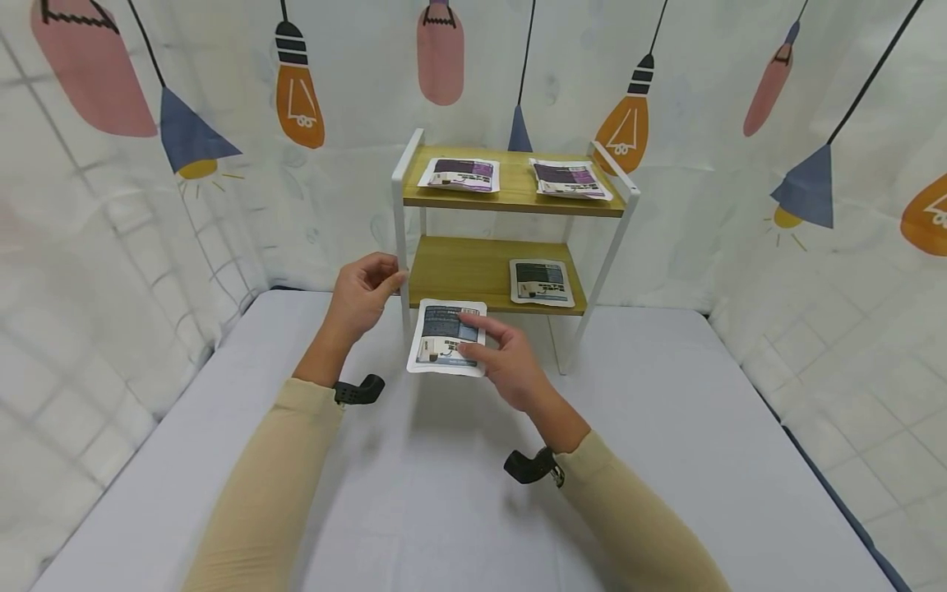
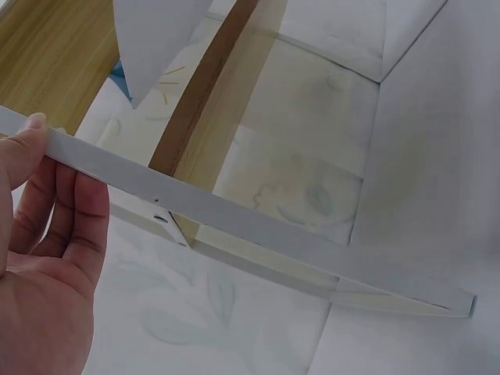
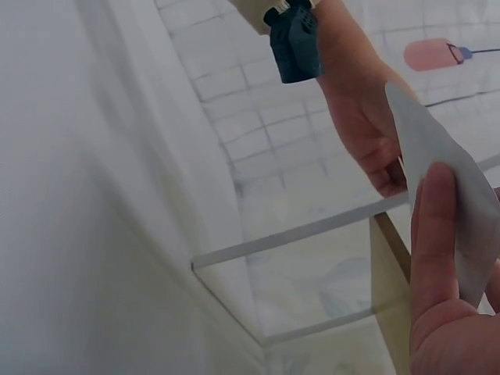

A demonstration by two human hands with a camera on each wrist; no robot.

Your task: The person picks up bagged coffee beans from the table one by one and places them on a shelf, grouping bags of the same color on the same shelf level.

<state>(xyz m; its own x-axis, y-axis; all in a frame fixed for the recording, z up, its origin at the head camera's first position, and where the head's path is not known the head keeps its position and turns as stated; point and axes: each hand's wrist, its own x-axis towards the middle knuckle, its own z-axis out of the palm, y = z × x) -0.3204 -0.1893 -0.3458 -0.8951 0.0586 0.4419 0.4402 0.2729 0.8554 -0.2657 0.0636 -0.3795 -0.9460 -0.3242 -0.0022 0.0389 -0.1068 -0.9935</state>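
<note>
My left hand pinches the white upright of a two-tier rack, thumb on one side and fingers on the other. A flat sachet with a white border and dark print is held at its right edge by my right hand. It sits in front of the lower shelf, overlapping its front edge in the head view. On that shelf's right side lies a similar sachet. The right wrist view shows the held sachet's plain pale back against my finger.
Purple-printed sachets lie on the rack's upper shelf, one group at left and another at right. The rack stands at the back of a white-covered table. A curtain with lamp prints hangs close behind.
</note>
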